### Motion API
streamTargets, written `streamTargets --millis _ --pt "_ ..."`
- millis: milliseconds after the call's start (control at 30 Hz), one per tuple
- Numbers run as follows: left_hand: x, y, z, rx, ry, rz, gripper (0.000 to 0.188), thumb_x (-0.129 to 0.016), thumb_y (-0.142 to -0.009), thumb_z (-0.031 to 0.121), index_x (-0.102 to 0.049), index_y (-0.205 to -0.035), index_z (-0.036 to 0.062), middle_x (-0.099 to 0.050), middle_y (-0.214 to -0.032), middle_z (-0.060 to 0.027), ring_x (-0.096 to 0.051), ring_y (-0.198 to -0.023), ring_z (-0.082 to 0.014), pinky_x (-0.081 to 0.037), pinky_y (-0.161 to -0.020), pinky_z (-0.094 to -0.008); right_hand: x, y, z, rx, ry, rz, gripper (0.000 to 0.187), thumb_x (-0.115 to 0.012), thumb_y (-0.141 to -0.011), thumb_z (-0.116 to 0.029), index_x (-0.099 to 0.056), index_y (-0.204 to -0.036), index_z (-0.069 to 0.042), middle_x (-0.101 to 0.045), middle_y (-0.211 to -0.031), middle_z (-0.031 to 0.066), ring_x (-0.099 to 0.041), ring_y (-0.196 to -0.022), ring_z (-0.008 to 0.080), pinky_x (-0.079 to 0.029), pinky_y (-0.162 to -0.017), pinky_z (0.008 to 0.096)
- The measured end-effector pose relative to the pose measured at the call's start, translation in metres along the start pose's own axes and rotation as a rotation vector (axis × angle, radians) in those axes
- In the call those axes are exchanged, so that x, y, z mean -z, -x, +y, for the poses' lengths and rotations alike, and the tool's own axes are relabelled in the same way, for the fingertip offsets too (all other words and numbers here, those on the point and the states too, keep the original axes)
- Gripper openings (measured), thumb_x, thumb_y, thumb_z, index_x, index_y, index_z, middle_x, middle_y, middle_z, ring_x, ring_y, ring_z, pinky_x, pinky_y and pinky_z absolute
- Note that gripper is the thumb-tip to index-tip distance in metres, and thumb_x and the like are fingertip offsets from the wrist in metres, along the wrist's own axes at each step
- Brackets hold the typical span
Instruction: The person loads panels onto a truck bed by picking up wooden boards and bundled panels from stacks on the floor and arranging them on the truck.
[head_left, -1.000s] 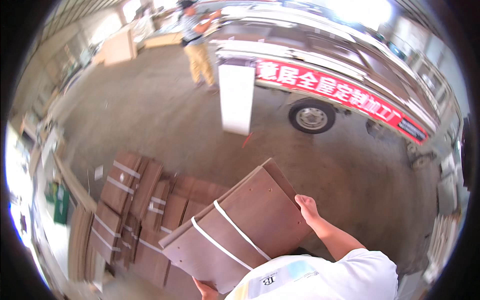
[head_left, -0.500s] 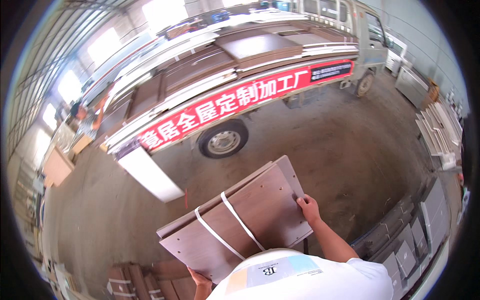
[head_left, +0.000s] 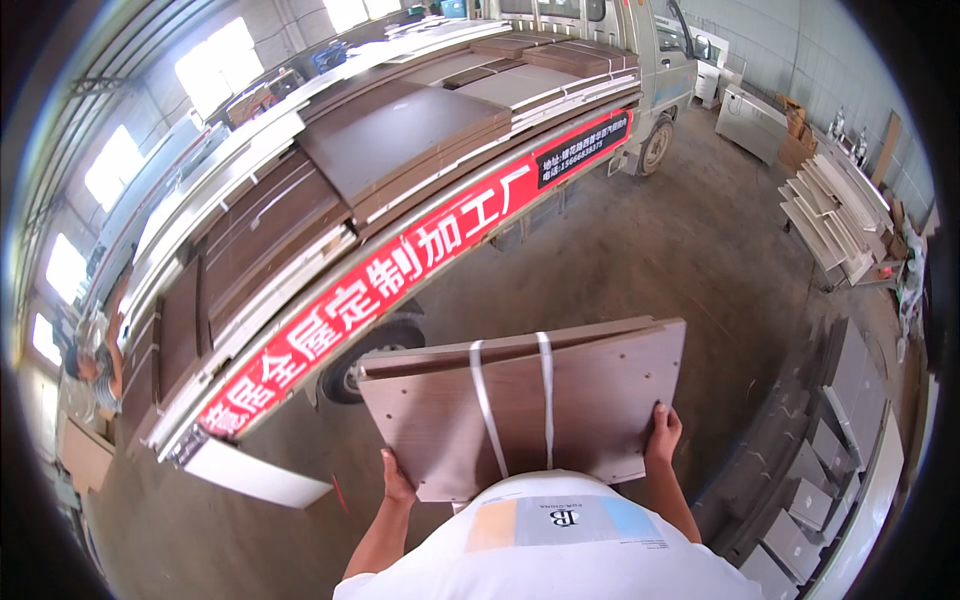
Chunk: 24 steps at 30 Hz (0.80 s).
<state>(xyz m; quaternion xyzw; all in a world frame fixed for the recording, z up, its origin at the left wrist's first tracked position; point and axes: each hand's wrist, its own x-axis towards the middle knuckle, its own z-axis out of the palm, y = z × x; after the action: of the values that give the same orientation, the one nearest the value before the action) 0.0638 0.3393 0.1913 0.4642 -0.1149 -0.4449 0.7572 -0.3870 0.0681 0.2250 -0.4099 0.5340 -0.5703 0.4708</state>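
In front of my body I carry a bundle of brown wood panels (head_left: 430, 405), tied with two white straps (head_left: 485, 400) and drilled with small holes near the ends. My left hand (head_left: 397, 478) grips its lower left edge, thumb on the near face. At the right end my right hand (head_left: 663, 433) is closed on the edge, thumb also on the near face. The fingers behind the panels are partly hidden. Beyond the bundle stands a flatbed truck (head_left: 645, 75) loaded with stacked brown and white panels (head_left: 400, 130).
A red banner (head_left: 370, 285) runs along the truck's side, above a rear wheel (head_left: 350, 375). A white board (head_left: 255, 475) hangs off its tail. Another person (head_left: 98, 365) stands by the load at far left. Panel stacks (head_left: 845, 400) lie at right, white boards (head_left: 835, 215) behind.
The truck's side is now closer. The bundle has swung more level and higher in view, with my left hand now fully visible. Both hands keep their hold.
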Motion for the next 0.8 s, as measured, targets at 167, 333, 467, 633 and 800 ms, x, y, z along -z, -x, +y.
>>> streamTargets --millis 167,333,467,633,800 --pt "-0.095 -0.148 0.021 -0.075 -0.272 -0.139 0.086 -0.069 -0.091 0.062 -0.047 -0.143 -0.0033 -0.059 -0.134 -0.0101 -0.059 -0.118 -0.0198 -0.047 -0.099 -0.0356 -0.035 -0.115 0.041 -0.010 -0.010 0.101 0.050 -0.065 -0.099 -0.047 -0.067 -0.098 0.003 -0.064 -0.091 -0.0002 -0.053 -0.084 0.0108 -0.043 -0.079 0.0285" --pt "-0.203 -0.276 0.038 -0.222 -0.298 -0.130 0.082 -0.066 -0.093 0.060 -0.047 -0.143 -0.0022 -0.060 -0.135 -0.0097 -0.060 -0.120 -0.0212 -0.048 -0.100 -0.0368 -0.119 -0.288 0.024 0.006 -0.202 0.024 0.046 -0.067 -0.098 -0.046 -0.064 -0.091 -0.001 -0.060 -0.086 -0.0033 -0.051 -0.082 0.0093 -0.042 -0.075 0.0273" --pt "-0.285 -0.338 0.091 -0.239 -0.221 -0.058 0.083 -0.059 -0.097 0.062 -0.043 -0.149 -0.0003 -0.054 -0.145 -0.0119 -0.054 -0.131 -0.0248 -0.044 -0.109 -0.0402 -0.220 -0.420 -0.082 -0.145 -0.240 -0.183 0.049 -0.061 -0.102 -0.044 -0.065 -0.119 0.003 -0.068 -0.110 0.0048 -0.060 -0.100 0.0146 -0.047 -0.092 0.0307" --pt "-0.366 -0.435 0.179 -0.304 -0.205 0.096 0.081 -0.049 -0.102 0.062 -0.034 -0.157 0.0040 -0.042 -0.159 -0.0095 -0.043 -0.142 -0.0264 -0.032 -0.120 -0.0431 -0.346 -0.549 -0.204 -0.065 -0.110 -0.582 0.050 -0.076 -0.092 -0.032 -0.060 -0.125 0.003 -0.067 -0.113 0.0073 -0.061 -0.104 0.0151 -0.049 -0.093 0.0303" --pt "-0.394 -0.538 0.261 -0.201 -0.295 0.300 0.084 -0.057 -0.096 0.068 -0.044 -0.152 0.0065 -0.051 -0.151 -0.0103 -0.050 -0.135 -0.0277 -0.039 -0.115 -0.0439 -0.455 -0.635 -0.258 0.061 -0.009 -0.882 0.055 -0.080 -0.090 -0.023 -0.056 -0.130 0.005 -0.068 -0.116 0.0112 -0.064 -0.104 0.0170 -0.052 -0.091 0.0330"
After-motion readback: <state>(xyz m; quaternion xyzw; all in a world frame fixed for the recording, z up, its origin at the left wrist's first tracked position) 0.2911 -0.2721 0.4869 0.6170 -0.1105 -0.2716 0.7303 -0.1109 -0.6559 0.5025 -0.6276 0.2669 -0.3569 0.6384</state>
